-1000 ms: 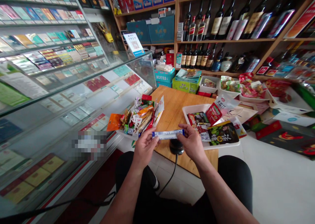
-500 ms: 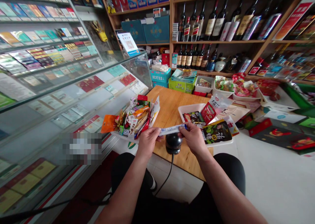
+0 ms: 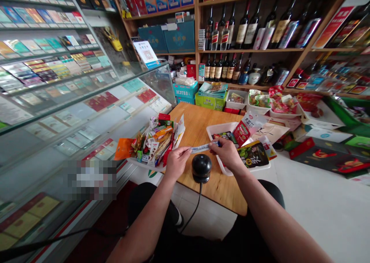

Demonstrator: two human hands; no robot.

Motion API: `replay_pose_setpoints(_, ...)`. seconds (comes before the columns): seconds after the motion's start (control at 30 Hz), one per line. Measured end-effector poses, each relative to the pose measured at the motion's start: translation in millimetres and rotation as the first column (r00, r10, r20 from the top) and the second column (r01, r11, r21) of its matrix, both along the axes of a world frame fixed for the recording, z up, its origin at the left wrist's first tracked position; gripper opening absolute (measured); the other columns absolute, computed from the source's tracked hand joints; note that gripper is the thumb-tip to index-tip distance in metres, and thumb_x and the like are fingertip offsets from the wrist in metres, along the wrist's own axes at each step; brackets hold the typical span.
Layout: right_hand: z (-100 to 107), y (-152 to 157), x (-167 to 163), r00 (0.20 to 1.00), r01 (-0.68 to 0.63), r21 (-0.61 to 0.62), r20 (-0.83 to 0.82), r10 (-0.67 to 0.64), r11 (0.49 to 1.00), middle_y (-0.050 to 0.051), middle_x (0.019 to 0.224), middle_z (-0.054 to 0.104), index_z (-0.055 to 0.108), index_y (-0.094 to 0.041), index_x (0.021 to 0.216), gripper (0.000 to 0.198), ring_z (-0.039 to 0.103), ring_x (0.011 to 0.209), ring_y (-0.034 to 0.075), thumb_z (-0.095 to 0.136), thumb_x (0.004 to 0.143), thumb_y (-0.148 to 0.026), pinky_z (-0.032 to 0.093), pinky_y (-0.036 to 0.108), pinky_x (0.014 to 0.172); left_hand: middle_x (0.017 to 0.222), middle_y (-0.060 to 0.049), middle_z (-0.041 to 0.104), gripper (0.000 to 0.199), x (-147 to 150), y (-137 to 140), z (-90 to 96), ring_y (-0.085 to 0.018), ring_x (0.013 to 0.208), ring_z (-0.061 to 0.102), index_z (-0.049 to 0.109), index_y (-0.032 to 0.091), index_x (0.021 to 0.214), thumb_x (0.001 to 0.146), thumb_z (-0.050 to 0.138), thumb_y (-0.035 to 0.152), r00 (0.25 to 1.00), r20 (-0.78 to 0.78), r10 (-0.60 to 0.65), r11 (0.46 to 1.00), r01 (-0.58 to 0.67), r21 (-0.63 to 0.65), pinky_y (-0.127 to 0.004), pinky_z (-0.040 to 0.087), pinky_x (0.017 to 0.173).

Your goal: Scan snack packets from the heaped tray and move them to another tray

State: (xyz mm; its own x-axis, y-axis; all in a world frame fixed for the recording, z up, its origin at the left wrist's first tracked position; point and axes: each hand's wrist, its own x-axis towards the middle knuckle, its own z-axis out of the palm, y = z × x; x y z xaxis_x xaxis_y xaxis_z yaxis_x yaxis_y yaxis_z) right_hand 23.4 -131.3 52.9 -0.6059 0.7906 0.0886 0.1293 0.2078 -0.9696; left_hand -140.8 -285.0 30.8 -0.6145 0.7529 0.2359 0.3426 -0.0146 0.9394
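Between my two hands stretches a slim, long packet [image 3: 200, 149], whitish with blue print and a dark blue right end. My left hand [image 3: 177, 161] pinches its left tip. Fingers of my right hand [image 3: 226, 152] close on the blue end. Just below the packet, a round black scanner-like device [image 3: 201, 166] with a cable stands on the wooden table [image 3: 196, 120]. Left of my left hand is a white tray [image 3: 143, 166] heaped with small colourful snack packets [image 3: 156, 139]. By my right hand sits another white tray [image 3: 213, 128] holding larger snack bags [image 3: 253, 155].
A glass display counter [image 3: 95, 89] with flat packs runs along the left. Shelves of wine bottles [image 3: 243, 27] stand behind the table. Trays of wrapped snacks [image 3: 260, 100] and a dark gift box [image 3: 323, 155] lie to the right. A cable [image 3: 194, 209] hangs off the table's front edge.
The packet has risen clear of the black device and now bows slightly, its print looking different. Both hands keep hold of its ends. The whole view has shifted a little.
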Motion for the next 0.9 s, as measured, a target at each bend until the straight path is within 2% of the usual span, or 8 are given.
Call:
replay_pose_setpoints(0.17, -7, 14, 0, 0.998, 0.030, 0.075, 0.060, -0.034, 0.997, 0.002, 0.070, 0.072, 0.071, -0.018, 0.083, 0.025, 0.063, 0.062, 0.017, 0.067, 0.085, -0.043, 0.048, 0.028, 0.063, 0.097, -0.006, 0.078, 0.026, -6, 12, -5.5, -0.020, 0.088, 0.073, 0.078, 0.020, 0.102, 0.092, 0.066, 0.040, 0.993, -0.117, -0.019, 0.999, 0.014, -0.041, -0.029, 0.056, 0.082)
replay_pose_setpoints(0.27, -17, 24, -1, 0.991, 0.043, 0.192, 0.114, -0.065, 0.980, 0.001, 0.070, 0.071, 0.073, -0.019, 0.083, 0.023, 0.062, 0.065, 0.017, 0.064, 0.087, -0.040, 0.045, 0.027, 0.064, 0.096, -0.005, 0.078, 0.024, -10, 21, -12.2, -0.019, 0.087, 0.072, 0.078, 0.020, 0.101, 0.093, 0.065, 0.039, 0.986, -0.162, -0.042, 0.997, 0.032, -0.063, -0.029, 0.056, 0.081)
replay_pose_setpoints(0.4, -32, 35, -1, 0.968, 0.067, 0.384, 0.197, -0.153, 0.921, 0.000, 0.077, 0.071, 0.075, -0.022, 0.087, 0.019, 0.063, 0.072, 0.017, 0.062, 0.088, -0.036, 0.043, 0.027, 0.068, 0.098, -0.005, 0.078, 0.023, -15, 32, -23.2, -0.019, 0.090, 0.073, 0.078, 0.021, 0.102, 0.094, 0.062, 0.037, 0.975, -0.211, -0.074, 0.994, 0.056, -0.090, -0.029, 0.055, 0.084)
replay_pose_setpoints(0.6, -50, 46, -3, 0.946, 0.030, 0.577, 0.248, -0.210, 0.816, 0.005, 0.089, 0.074, 0.075, -0.021, 0.083, 0.013, 0.065, 0.090, 0.022, 0.063, 0.088, -0.026, 0.046, 0.031, 0.084, 0.102, -0.005, 0.079, 0.021, -26, 44, -37.9, -0.020, 0.095, 0.073, 0.078, 0.022, 0.104, 0.095, 0.062, 0.032, 0.950, -0.277, -0.144, 0.980, 0.098, -0.171, -0.031, 0.055, 0.089)
replay_pose_setpoints(0.73, -64, 52, -2, 0.949, -0.014, 0.627, 0.255, -0.188, 0.779, 0.006, 0.089, 0.075, 0.075, -0.021, 0.081, 0.014, 0.065, 0.091, 0.023, 0.062, 0.088, -0.022, 0.046, 0.032, 0.089, 0.102, -0.005, 0.079, 0.020, -30, 46, -45.1, -0.020, 0.095, 0.073, 0.078, 0.022, 0.103, 0.093, 0.063, 0.031, 0.934, -0.309, -0.178, 0.969, 0.111, -0.222, -0.032, 0.054, 0.088)
replay_pose_setpoints(0.9, -80, 55, 3, 0.943, -0.046, 0.624, 0.286, -0.172, 0.780, 0.006, 0.090, 0.075, 0.076, -0.020, 0.085, 0.017, 0.065, 0.091, 0.022, 0.059, 0.090, -0.019, 0.046, 0.030, 0.088, 0.103, -0.005, 0.079, 0.019, -31, 46, -52.6, -0.021, 0.096, 0.073, 0.079, 0.021, 0.101, 0.091, 0.063, 0.021, 0.933, -0.305, -0.193, 0.959, 0.114, -0.259, -0.032, 0.053, 0.091)
